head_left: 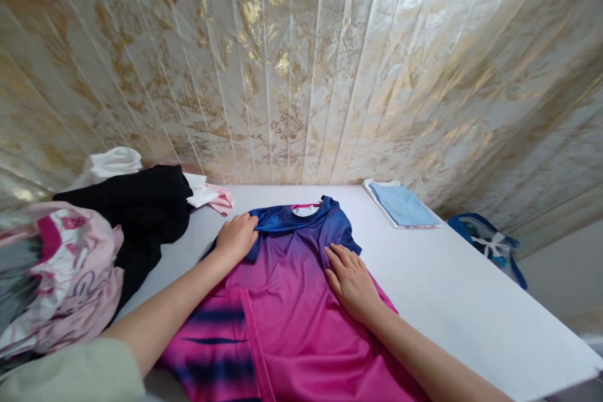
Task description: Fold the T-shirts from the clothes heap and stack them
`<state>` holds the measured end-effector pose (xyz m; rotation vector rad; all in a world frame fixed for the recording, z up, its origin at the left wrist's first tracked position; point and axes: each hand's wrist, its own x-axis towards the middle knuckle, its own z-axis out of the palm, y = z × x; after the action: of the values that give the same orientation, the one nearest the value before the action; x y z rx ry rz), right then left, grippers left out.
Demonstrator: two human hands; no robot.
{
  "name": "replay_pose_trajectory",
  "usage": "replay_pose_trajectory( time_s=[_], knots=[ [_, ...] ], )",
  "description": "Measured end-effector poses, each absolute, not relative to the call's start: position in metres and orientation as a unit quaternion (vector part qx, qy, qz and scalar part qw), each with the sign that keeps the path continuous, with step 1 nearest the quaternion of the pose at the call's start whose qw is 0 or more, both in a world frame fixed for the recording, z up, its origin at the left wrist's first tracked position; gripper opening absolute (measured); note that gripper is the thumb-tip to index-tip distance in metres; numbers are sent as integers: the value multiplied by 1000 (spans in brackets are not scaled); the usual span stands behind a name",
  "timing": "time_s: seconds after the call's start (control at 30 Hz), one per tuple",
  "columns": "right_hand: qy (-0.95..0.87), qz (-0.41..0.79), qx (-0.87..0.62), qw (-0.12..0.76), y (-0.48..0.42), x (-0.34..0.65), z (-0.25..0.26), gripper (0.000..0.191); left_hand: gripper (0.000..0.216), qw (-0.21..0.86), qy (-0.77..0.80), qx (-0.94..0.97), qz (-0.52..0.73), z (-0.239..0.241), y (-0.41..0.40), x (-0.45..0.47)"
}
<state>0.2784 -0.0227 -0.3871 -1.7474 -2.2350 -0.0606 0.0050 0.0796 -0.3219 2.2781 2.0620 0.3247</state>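
Note:
A pink shirt (292, 314) with a blue top and dark stripes lies spread on the white table (452, 301), collar toward the wall. My left hand (237, 235) rests on the shirt's left shoulder, fingers curled and pinching the blue cloth. My right hand (351, 276) lies flat on the shirt near its right sleeve, fingers stretched out and together. One side of the shirt appears folded inward along a crease down the middle.
A heap of clothes sits at the left: a black garment (141, 207), a pink printed one (70, 276) and white pieces (113, 162). A folded light blue garment (402, 204) lies at the table's far right. A blue bag (490, 242) rests past the right edge. A marbled wall stands behind.

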Motion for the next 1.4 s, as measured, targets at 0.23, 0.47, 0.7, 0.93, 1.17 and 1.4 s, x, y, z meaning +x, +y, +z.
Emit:
replay_pose_trajectory(
  time_s=[0.23,0.47,0.7,0.93,1.17,1.4],
  knots=[
    [-779,-19,-595,200,-25,285,-385,45,41,-38,785,573,232,-257,152,-40],
    [-774,24,-570,275,-24,291,-390,40,30,26,558,785,268,-323,102,10],
    [-678,102,-658,310,29,346,-371,33,30,-17,575,756,314,-396,62,14],
    [-623,251,-722,168,84,333,-357,18,21,-4,578,764,287,-391,60,12],
    [-619,108,-763,151,94,314,-297,20,37,-10,591,765,257,-392,60,14],
    [-901,174,-382,108,9,231,-283,34,37,-12,591,774,225,-387,58,16]
  ],
)
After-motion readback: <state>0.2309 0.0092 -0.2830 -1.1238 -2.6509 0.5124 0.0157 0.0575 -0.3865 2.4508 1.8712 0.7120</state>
